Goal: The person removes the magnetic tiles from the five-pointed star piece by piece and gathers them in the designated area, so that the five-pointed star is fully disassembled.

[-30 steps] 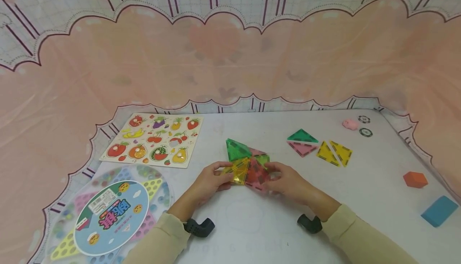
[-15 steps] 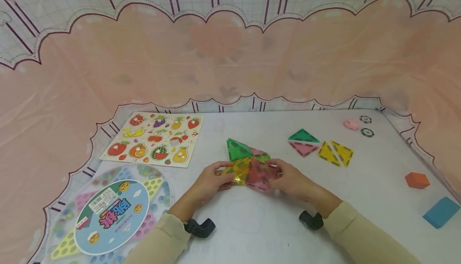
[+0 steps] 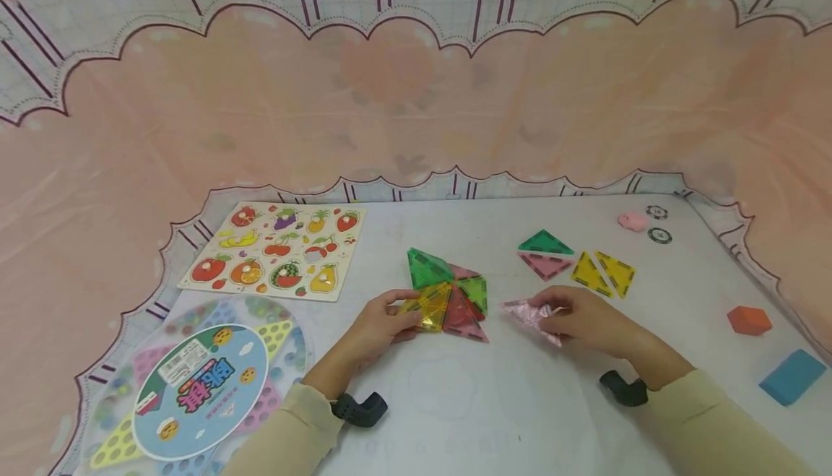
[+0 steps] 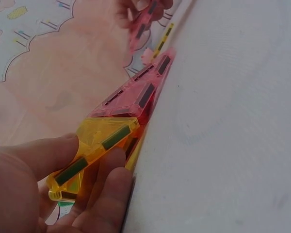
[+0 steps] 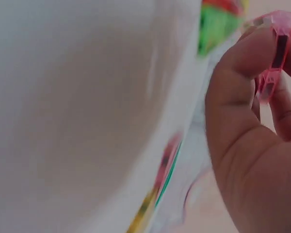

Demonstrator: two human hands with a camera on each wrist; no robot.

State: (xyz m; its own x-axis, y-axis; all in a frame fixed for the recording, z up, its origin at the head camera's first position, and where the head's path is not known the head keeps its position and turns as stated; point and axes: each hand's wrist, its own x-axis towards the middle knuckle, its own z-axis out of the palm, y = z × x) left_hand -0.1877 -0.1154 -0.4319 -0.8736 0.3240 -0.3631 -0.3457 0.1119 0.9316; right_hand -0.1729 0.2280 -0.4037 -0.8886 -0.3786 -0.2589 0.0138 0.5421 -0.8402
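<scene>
My left hand (image 3: 380, 328) pinches a yellow triangular magnetic tile (image 3: 435, 308) at the near left of a joined tile cluster. In the left wrist view its thumb and fingers grip the yellow tile from both sides. Green tiles (image 3: 429, 271) rise at the cluster's far left, and red-pink tiles (image 3: 463, 315) adjoin the yellow one. Apart from the cluster, to its right, my right hand (image 3: 591, 321) holds a clear pink triangular tile (image 3: 528, 316) between thumb and fingers. The right wrist view shows that pink tile (image 5: 281, 46) partly hidden by the thumb.
Loose triangles lie beyond my right hand: green (image 3: 546, 243), pink (image 3: 544, 266) and two yellow (image 3: 603, 274). Farther right are an orange block (image 3: 750, 321), a blue block (image 3: 793, 377) and a pink pig figure (image 3: 632, 222). A fruit puzzle board (image 3: 302, 252) and a round game board (image 3: 201, 389) occupy the left.
My right hand has moved right, away from the cluster, with a pink triangular tile in its fingers. The left hand has kept its grip on the yellow tile in the same place.
</scene>
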